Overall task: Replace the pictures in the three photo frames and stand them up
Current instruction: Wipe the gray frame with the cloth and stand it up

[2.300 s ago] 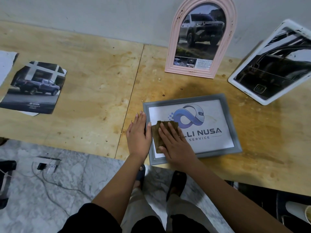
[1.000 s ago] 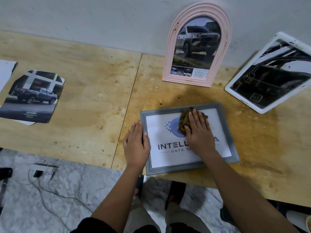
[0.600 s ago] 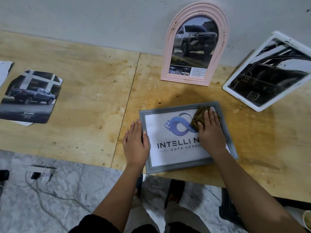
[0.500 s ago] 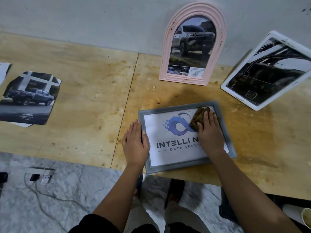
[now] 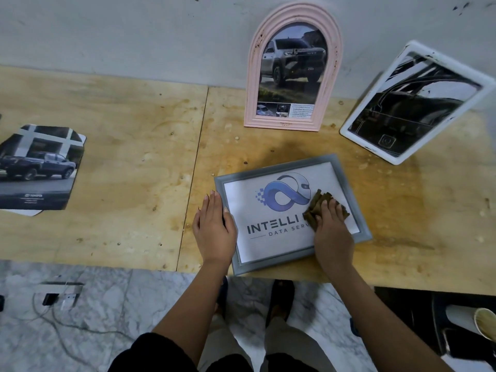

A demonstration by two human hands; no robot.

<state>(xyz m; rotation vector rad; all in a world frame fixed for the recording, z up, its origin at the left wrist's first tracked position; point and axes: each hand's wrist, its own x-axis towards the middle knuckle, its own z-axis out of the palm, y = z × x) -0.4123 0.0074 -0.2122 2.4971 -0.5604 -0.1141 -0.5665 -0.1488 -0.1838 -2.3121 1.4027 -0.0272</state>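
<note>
The gray frame (image 5: 273, 167) lies flat on the table (image 5: 120, 170) right in front of me. Its long side goes left to right. My left hand (image 5: 213, 232) rests open on its left edge. My right hand (image 5: 331, 232) presses a cloth (image 5: 315, 208) onto its front near the right edge, fingers nearly flat. The frame is between my hands, so I think both can lift it.
</note>
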